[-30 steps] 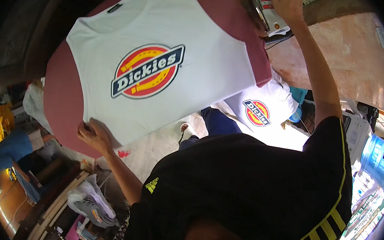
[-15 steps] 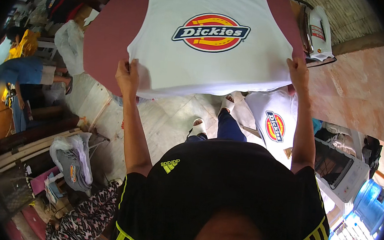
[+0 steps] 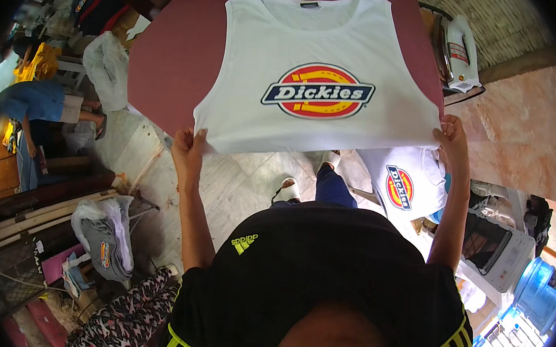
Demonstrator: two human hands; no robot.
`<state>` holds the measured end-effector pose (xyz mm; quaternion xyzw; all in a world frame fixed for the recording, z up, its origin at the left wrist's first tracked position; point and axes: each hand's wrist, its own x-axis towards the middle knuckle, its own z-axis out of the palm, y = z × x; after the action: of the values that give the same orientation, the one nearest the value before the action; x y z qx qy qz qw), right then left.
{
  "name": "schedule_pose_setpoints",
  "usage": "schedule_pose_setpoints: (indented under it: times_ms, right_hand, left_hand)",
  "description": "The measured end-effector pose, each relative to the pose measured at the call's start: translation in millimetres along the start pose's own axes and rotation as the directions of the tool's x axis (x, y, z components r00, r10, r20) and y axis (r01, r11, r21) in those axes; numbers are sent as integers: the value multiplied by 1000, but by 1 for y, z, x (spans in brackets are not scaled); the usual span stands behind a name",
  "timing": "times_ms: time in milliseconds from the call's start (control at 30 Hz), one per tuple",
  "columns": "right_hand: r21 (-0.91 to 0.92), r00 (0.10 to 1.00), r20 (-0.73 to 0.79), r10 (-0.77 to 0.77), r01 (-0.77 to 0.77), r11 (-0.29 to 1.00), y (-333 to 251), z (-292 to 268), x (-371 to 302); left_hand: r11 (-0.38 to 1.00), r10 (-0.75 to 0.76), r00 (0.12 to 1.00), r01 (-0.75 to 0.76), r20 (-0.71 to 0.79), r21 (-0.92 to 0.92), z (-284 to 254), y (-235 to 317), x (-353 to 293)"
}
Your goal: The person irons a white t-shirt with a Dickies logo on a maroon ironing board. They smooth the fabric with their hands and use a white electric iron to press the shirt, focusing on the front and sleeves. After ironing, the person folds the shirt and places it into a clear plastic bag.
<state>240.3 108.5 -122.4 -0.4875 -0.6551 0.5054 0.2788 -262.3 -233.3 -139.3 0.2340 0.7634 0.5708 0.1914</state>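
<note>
A white sleeveless shirt [image 3: 254, 72] lies spread, printed side up, over a maroon cloth-covered board [image 3: 176, 52]. Its neckline and small dark label point away from me, and an oval red, yellow and navy print sits at mid-chest. Both side edges are pinched: my left hand [image 3: 188, 154] grips the near left one, while my right hand [image 3: 452, 137] has the near right one. Between the hands the shirt's near part hangs past the board's edge over the floor. A steam iron [image 3: 460, 54] with a white handle rests on a stand at the board's far right.
Another white shirt with the same print [image 3: 433, 174] drapes over a support below my right hand. A blue water jug [image 3: 538, 295] and a white appliance [image 3: 499, 255] stand at right. Bagged grey garments [image 3: 104, 237] lie at left. A person in blue [image 3: 39, 103] bends over farther left.
Both hands have drawn the shirt toward me and slightly right. Its neckline and label now show fully, and more maroon board is uncovered at the far side.
</note>
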Motion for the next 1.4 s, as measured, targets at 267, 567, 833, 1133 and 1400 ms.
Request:
schedule_pose_setpoints:
  times_ms: [267, 567, 833, 1133, 1400]
  right_hand:
    - [-650, 752, 47, -658, 523, 551, -42, 77, 87]
    - [-723, 797, 143, -587, 489, 488, -74, 166, 212]
    - [-456, 699, 236, -675, 693, 558, -106, 227, 213]
    - [-391, 663, 323, -676, 744, 542, -168, 396, 253]
    - [-391, 687, 261, -678, 717, 577, -162, 408, 273]
  left_hand:
    - [535, 563, 805, -527, 187, 660, 99, 47, 21]
    - [347, 601, 741, -579, 299, 738, 211, 52, 201]
    - [336, 539, 733, -640, 416, 691, 179, 55, 272]
    - [632, 419, 765, -633, 490, 447, 171, 76, 325]
    - [500, 548, 747, -654, 376, 568, 181, 87, 274]
